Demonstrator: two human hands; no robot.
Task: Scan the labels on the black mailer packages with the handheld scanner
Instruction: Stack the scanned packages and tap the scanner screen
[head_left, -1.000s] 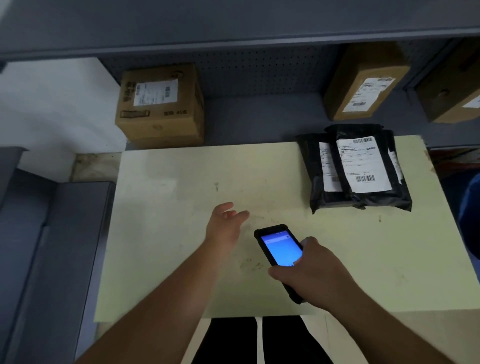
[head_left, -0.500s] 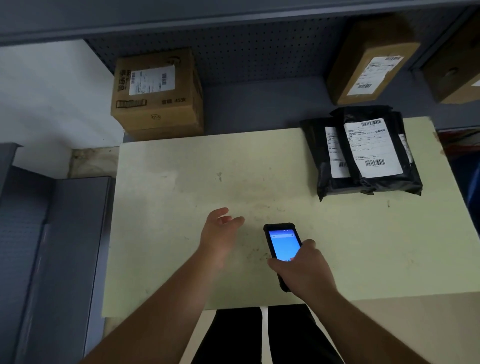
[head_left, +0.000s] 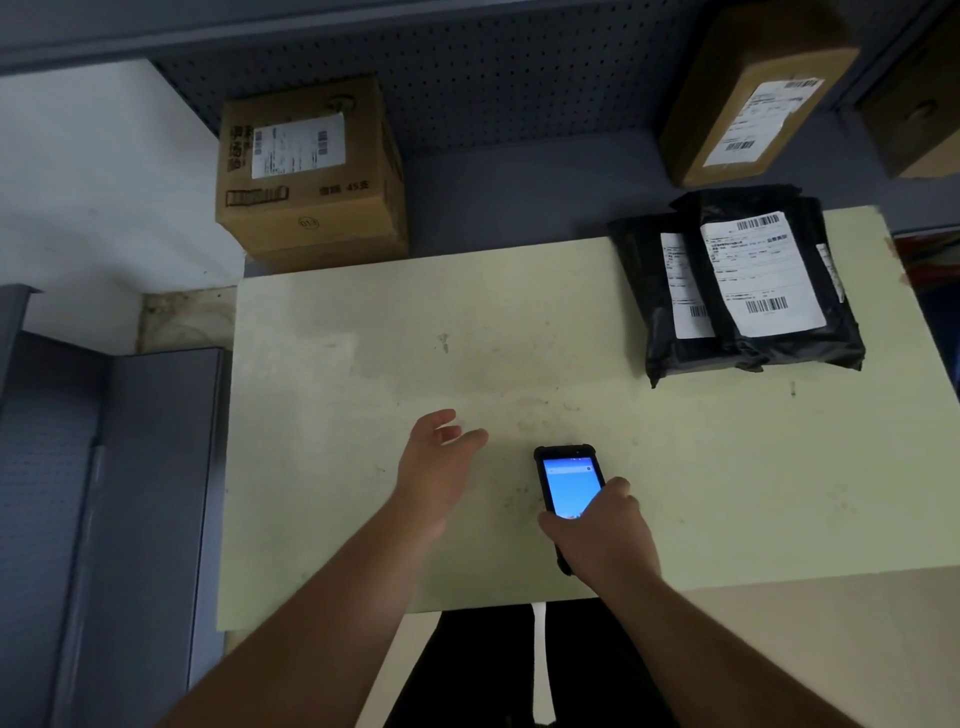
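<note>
A stack of black mailer packages (head_left: 675, 345) lies at the far right of the pale green table (head_left: 363, 415). The top mailer carries a white label (head_left: 761, 275) with barcodes, and another label (head_left: 685, 286) shows on the mailer beneath. My right hand (head_left: 605, 530) grips the handheld scanner (head_left: 569, 486) low over the table's front middle, its blue screen lit and facing up. My left hand (head_left: 436, 467) hovers just left of the scanner, fingers apart and empty. Both hands are well short of the mailers.
A cardboard box (head_left: 311, 171) with a label stands behind the table's far left corner on a grey shelf. Two more brown boxes (head_left: 753, 98) sit at the back right. A grey cabinet (head_left: 130, 493) flanks the table's left side.
My right hand has turned the scanner more upright and drawn it slightly toward me. My view has tilted, so the table and mailers sit a little further right. The left hand barely moved.
</note>
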